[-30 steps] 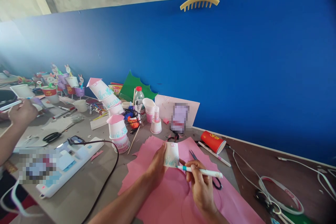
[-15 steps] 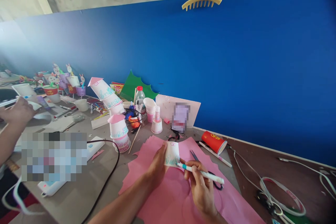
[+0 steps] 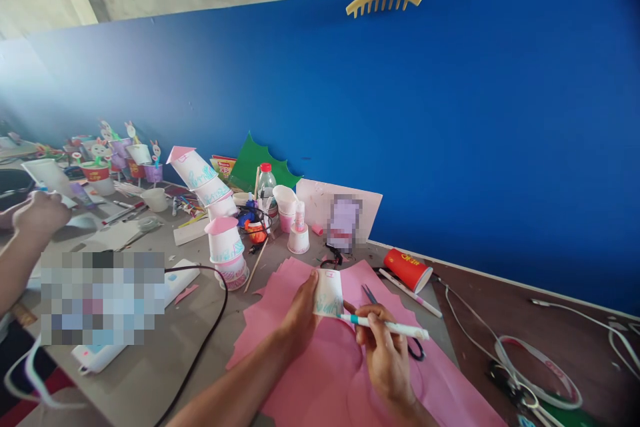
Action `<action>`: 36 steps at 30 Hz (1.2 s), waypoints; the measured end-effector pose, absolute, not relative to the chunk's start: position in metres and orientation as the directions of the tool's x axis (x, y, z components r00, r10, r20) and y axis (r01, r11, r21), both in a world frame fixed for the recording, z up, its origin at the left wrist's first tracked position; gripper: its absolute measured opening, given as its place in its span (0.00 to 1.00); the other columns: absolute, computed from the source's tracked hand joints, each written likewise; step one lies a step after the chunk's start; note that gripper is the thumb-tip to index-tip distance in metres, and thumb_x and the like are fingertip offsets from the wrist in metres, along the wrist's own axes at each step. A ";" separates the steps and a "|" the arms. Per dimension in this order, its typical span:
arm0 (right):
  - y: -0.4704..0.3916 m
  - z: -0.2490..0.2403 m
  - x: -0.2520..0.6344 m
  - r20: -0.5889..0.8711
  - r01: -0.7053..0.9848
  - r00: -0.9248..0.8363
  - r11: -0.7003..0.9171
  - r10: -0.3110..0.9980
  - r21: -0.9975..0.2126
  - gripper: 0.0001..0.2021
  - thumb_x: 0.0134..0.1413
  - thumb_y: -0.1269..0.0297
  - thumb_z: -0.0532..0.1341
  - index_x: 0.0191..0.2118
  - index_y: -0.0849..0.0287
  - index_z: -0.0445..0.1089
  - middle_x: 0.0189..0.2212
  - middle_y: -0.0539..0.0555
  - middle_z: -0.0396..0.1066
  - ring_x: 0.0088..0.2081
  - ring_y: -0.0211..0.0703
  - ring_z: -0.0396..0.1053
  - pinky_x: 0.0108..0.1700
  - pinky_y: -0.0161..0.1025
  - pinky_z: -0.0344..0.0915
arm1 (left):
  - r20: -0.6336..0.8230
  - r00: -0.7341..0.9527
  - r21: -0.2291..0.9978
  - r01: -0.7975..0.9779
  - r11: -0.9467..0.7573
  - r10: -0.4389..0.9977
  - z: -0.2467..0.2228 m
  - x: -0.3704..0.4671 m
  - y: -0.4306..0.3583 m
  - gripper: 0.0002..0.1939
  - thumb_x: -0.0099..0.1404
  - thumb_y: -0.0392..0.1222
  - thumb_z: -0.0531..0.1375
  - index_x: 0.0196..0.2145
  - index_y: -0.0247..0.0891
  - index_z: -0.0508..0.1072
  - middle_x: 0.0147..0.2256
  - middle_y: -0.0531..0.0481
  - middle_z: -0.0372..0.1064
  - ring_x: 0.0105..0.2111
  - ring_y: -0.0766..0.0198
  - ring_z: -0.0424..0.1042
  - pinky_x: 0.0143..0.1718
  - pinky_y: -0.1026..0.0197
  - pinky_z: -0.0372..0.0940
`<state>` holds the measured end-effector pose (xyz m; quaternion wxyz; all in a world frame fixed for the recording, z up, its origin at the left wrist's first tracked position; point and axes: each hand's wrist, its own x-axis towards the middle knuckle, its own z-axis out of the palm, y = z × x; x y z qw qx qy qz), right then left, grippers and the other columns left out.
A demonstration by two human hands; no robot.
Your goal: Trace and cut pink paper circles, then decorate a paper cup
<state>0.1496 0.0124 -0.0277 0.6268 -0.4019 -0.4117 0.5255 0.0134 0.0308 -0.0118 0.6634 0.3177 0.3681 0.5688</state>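
Note:
A white paper cup [image 3: 328, 292] with teal scribbles and a small pink drawing is gripped by my left hand [image 3: 301, 310]. In my right hand [image 3: 385, 353] is a white marker [image 3: 400, 329] with a teal end, its tip at the cup's lower right edge. Both hands are above a large pink paper sheet [image 3: 300, 380]. Scissors [image 3: 369, 294] with dark handles lie on the sheet, partly hidden behind my right hand.
Decorated cup towers [image 3: 226, 243] stand left of the sheet. A red paper cup [image 3: 407, 269] lies on its side at right, beside another marker [image 3: 410, 292]. A power strip [image 3: 107, 347] and black cable are at left. A co-worker's hand [image 3: 43, 213] holds a pen at far left.
The marker's tip and my right hand have shifted very slightly; the cup stays nearly in place. At far left, the co-worker's hand has changed its pose.

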 end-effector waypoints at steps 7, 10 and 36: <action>0.011 -0.024 0.147 0.132 -0.344 0.097 0.158 0.986 -0.925 0.18 0.51 0.44 0.64 0.28 0.56 0.73 0.15 0.45 0.63 0.19 0.37 0.61 0.29 0.38 0.64 | -0.133 0.068 0.823 -0.549 0.149 0.989 -0.016 0.013 0.033 0.36 0.62 0.70 0.52 0.42 0.30 0.74 0.28 0.38 0.78 0.36 0.47 0.77 0.47 0.49 0.64; 0.011 -0.027 0.148 0.131 -0.341 0.086 0.152 0.988 -0.927 0.17 0.51 0.45 0.65 0.29 0.56 0.73 0.15 0.45 0.63 0.20 0.37 0.62 0.31 0.39 0.65 | -0.138 0.069 0.823 -0.547 0.154 0.988 -0.015 0.013 0.033 0.36 0.62 0.70 0.52 0.44 0.31 0.74 0.29 0.38 0.78 0.36 0.46 0.77 0.47 0.48 0.64; 0.014 -0.019 0.148 0.041 -0.358 0.113 0.079 0.993 -0.931 0.20 0.48 0.43 0.64 0.26 0.56 0.71 0.13 0.44 0.59 0.18 0.37 0.59 0.24 0.35 0.58 | -0.161 0.063 0.821 -0.545 0.169 0.985 -0.018 0.012 0.035 0.34 0.60 0.71 0.53 0.35 0.34 0.73 0.27 0.40 0.77 0.38 0.47 0.76 0.45 0.50 0.64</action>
